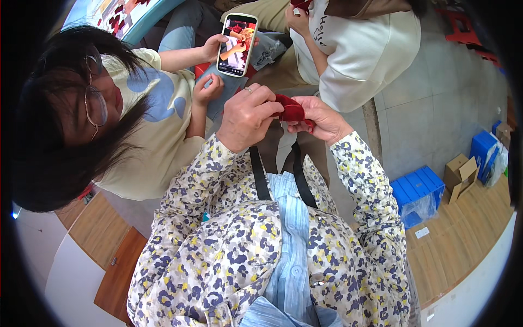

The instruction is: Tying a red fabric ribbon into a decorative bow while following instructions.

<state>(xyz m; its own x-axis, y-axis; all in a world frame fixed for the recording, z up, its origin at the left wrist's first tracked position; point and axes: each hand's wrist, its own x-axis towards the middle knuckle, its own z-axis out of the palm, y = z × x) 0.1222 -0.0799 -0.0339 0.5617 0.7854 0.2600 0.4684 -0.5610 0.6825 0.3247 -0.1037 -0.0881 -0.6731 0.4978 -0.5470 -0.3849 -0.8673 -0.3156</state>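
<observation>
A strip of dark red velvet-like ribbon [292, 110] is stretched between my two hands in front of my chest. It bends in a loop, and a short end hangs by the right fingers. My left hand [247, 118], with a ring on one finger, is closed and pinches the ribbon's left part. At the other side my right hand [325, 120] grips it between thumb and fingers, palm partly turned up. The fingers hide both held parts of the ribbon.
A person at the left holds up a phone [237, 44] just beyond my left hand. Another person in a white top [368, 54] sits ahead, a red piece in hand. A table [144, 24] with red pieces stands far left. Blue crates [417, 191] and a cardboard box [462, 173] are right.
</observation>
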